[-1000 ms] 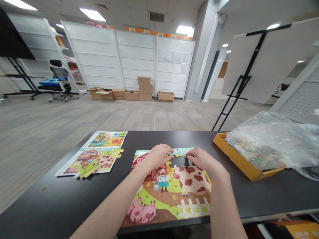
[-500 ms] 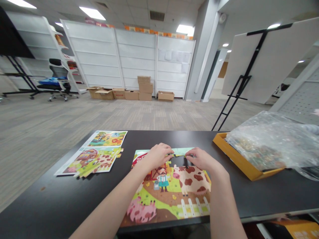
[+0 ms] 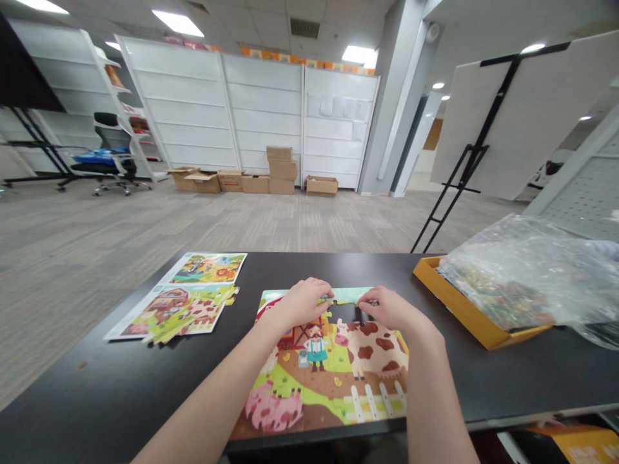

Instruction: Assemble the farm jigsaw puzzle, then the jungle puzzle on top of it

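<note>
A farm jigsaw puzzle with a cow, a farmer and pigs lies flat on the black table in front of me. Both hands rest on its far edge. My left hand has its fingers curled down on the pale green top pieces. My right hand pinches the same pale green strip from the right. A dark gap in the puzzle shows between the two hands.
A printed sheet of puzzle pictures with loose joined pieces lies at the left. At the right stands a yellow box tray under a crumpled clear plastic bag. An easel stands beyond the table.
Both hands have drawn slightly closer together on the pale green strip. A dark gap below the strip has opened up between them.
</note>
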Motion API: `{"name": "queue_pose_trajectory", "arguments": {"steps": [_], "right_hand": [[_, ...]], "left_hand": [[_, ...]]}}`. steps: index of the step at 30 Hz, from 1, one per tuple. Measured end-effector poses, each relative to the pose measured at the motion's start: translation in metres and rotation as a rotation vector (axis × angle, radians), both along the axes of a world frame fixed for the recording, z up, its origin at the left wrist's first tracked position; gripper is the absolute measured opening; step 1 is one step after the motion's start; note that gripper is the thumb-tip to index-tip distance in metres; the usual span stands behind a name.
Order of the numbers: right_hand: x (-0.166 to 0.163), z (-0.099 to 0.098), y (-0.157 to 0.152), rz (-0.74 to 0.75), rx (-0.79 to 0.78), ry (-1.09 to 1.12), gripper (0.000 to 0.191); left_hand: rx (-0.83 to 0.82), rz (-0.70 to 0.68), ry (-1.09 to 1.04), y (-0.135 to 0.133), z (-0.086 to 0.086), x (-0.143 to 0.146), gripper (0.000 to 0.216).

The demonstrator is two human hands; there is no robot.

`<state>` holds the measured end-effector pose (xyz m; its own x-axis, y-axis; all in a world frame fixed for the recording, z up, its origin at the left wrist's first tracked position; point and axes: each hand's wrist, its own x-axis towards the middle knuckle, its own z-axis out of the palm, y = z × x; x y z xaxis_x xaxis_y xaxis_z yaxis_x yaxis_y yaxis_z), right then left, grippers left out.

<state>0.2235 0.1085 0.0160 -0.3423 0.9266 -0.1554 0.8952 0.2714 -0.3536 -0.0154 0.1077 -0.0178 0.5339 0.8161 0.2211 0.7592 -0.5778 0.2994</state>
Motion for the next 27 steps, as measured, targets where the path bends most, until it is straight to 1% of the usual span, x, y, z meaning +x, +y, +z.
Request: {"name": "queue_pose_trajectory", "arguments": {"steps": [5, 9, 11, 14, 17, 22, 27], "right_hand": [[0.001, -0.001, 0.000, -0.011, -0.001, 0.020, 0.028], [0.005, -0.001, 0.000, -0.010, -0.003, 0.045, 0.028], [0.010, -0.001, 0.000, -0.065, 0.039, 0.065, 0.028], [0.021, 0.000, 0.001, -0.206, 0.107, 0.050, 0.031], [0.030, 0.002, 0.001, -0.276, 0.101, 0.014, 0.036], [0.030, -0.001, 0.003, -0.268, 0.057, -0.019, 0.040], [0.027, -0.007, 0.005, -0.218, 0.015, -0.023, 0.039]], "left_hand": [[0.002, -0.017, 0.008, 0.000, -0.002, -0.002, 0.022], [0.054, 0.005, 0.040, -0.001, 0.002, -0.005, 0.024], [0.079, 0.011, 0.098, -0.002, 0.006, -0.007, 0.026], [0.099, 0.005, 0.193, -0.004, 0.012, -0.007, 0.030], [0.106, 0.012, 0.247, -0.006, 0.015, -0.004, 0.030], [0.139, 0.003, 0.329, -0.009, 0.020, 0.001, 0.028], [0.165, -0.018, 0.415, -0.014, 0.020, 0.007, 0.018]]}}
